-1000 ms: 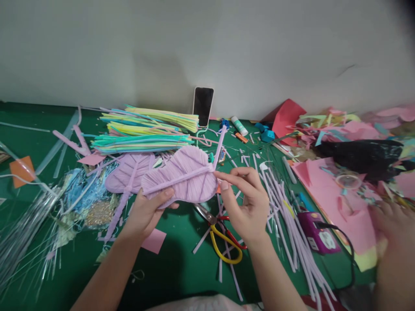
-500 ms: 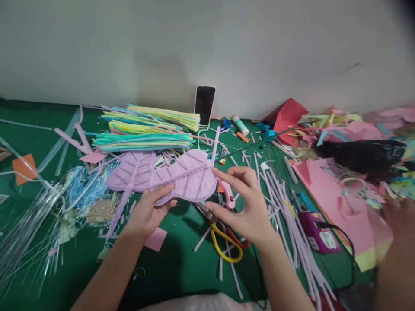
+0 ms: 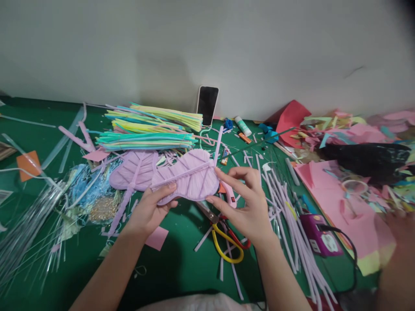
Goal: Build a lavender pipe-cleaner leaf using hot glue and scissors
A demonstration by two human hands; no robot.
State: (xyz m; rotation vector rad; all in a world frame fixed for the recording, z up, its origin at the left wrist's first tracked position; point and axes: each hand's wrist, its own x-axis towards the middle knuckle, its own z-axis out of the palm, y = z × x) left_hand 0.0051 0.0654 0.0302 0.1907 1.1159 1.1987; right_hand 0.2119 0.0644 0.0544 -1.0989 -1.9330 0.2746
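Note:
My left hand [image 3: 158, 207] pinches the lower left of a lilac paper leaf [image 3: 188, 175], thumb on top. The leaf has dark veins, a fuzzy rim and midrib, and a stem sticking up at its right end. My right hand [image 3: 244, 201] has its index fingertip at the stem's base and its thumb at the lower right rim, steadying that end. A second lilac leaf [image 3: 129, 172] lies behind, partly covered, with its thick stem toward me. Scissors [image 3: 227, 244] with yellow and red handles lie below the right hand, beside a pink-and-white tool [image 3: 231, 195], partly hidden.
Bundles of coloured pipe cleaners [image 3: 152, 125] lie at the back by a leaning phone [image 3: 207, 106]. Loose lilac pipe cleaners [image 3: 295, 229] and a purple box [image 3: 319, 233] with a black cord are at right. Another person's hand [image 3: 400, 229] rests on pink paper [image 3: 350, 203].
The whole view has shifted slightly, so things sit a little further right. My hands keep the same hold on the leaf, which has hardly moved.

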